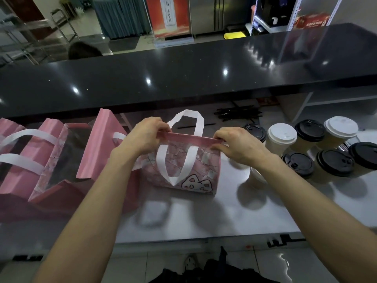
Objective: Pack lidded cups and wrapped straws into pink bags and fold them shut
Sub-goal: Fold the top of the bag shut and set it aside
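The pink bag (189,166) standing mid-counter is hiding its contents behind a folded top edge that the left hand (142,137) and right hand (237,146) are pinching at either end, while open bags (67,156) are crowding the left and lidded cups (310,144) are clustering right, with dark straws (237,114) lying blurred beyond.

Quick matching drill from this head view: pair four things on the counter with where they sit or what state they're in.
Things:
1. small pink bag
2. open pink bags
3. lidded cups
4. wrapped straws

States:
A. loose dark pile at the back
B. clustered at right
C. top edge pinched by left hand and right hand
D. standing at left

Pairs: 1-C, 2-D, 3-B, 4-A
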{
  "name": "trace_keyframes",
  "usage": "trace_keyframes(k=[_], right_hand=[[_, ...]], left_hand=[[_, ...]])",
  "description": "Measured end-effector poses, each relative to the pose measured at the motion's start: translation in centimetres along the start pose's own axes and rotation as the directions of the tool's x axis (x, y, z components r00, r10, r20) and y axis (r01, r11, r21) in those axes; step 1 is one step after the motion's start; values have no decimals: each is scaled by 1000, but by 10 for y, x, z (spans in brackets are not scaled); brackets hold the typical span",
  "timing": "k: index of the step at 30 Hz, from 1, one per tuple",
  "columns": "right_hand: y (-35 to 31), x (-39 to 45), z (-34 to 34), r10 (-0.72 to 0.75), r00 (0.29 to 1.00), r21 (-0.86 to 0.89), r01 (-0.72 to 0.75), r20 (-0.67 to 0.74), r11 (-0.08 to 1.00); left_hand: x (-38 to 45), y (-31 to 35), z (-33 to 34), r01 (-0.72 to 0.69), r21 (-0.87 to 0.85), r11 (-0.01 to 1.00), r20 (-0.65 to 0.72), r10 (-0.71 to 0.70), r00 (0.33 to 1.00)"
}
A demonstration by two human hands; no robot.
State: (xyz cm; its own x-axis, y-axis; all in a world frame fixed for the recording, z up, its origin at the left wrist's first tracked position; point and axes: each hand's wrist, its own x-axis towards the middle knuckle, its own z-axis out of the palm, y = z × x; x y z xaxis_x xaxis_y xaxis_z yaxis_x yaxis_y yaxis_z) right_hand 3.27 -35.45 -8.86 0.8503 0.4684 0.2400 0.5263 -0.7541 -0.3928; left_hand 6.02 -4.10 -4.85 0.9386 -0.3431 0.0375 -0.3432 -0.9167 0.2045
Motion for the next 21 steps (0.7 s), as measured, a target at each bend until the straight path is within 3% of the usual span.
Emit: trace_keyframes(k=[8, 12, 16, 19, 21], right_hand=[[-12, -24, 11, 49, 993, 47, -44, -108, 998], [-30, -47, 14, 98, 973, 33, -93, -209, 995], [-64, -68, 29, 148, 953, 17, -148, -263, 989], [-94, -78, 43, 107, 929, 43, -98, -353, 994], [-107, -85, 48, 132, 936, 94, -106, -326, 990]], left_hand=[[-2, 8, 7, -27, 14, 1000, -52, 28, 998], [-11, 12, 4, -19, 36, 999, -294, 29, 955], [-43, 9, 10, 62, -201, 978, -460, -150, 875], [-77, 4, 21, 85, -317, 945, -475, -236, 847], [-99, 7, 33, 99, -400, 911, -425, -280, 861]])
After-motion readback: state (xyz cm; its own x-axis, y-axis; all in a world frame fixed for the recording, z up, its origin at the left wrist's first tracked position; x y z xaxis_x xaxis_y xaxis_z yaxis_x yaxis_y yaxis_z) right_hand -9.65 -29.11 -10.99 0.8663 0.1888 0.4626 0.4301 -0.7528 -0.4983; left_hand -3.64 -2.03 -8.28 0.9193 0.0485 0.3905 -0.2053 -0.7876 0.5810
